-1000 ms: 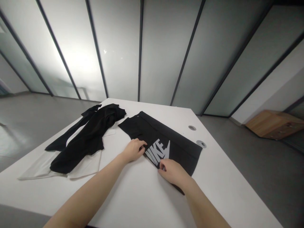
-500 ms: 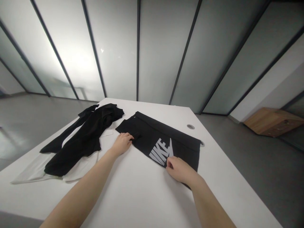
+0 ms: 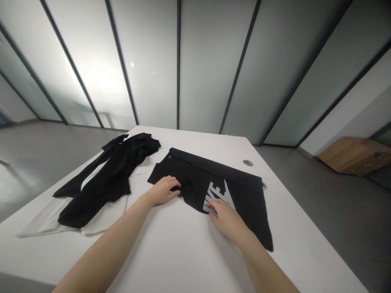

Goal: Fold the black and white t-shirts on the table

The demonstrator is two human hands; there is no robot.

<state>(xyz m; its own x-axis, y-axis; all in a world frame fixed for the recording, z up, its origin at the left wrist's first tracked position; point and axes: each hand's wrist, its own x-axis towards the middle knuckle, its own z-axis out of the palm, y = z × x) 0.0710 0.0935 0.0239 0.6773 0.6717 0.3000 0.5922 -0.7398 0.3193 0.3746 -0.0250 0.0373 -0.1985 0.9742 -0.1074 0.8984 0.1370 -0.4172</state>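
A: Where is the black piece of clothing [image 3: 195,173] that we have our hands on?

B: It lies on the white table [image 3: 174,248], in front of us. It is mostly flat, but it puckers up a bit near our left hand [image 3: 165,190].

A: What is on it?

B: Big light gray letters [image 3: 215,190], and we cover some of them with our right hand [image 3: 226,217]. A tiny pale tag [image 3: 170,156] sits near its far left corner.

A: Are we gripping it?

B: Our left hand has bent fingers on the near edge. Our right hand has its fingers and thumb curled at the letters. We can't tell if either one pinches the cloth.

A: What else do we see on the table?

B: To the left, a heap of black clothes [image 3: 105,185] lies on top of some white cloth [image 3: 108,213]. To the right, there is a round ring [image 3: 247,162] set in the table top.

A: And past the table?

B: A gray floor [image 3: 308,179], a cloudy glass wall [image 3: 207,65] with dark bars, and a brown wooden box [image 3: 351,155] off to the right.
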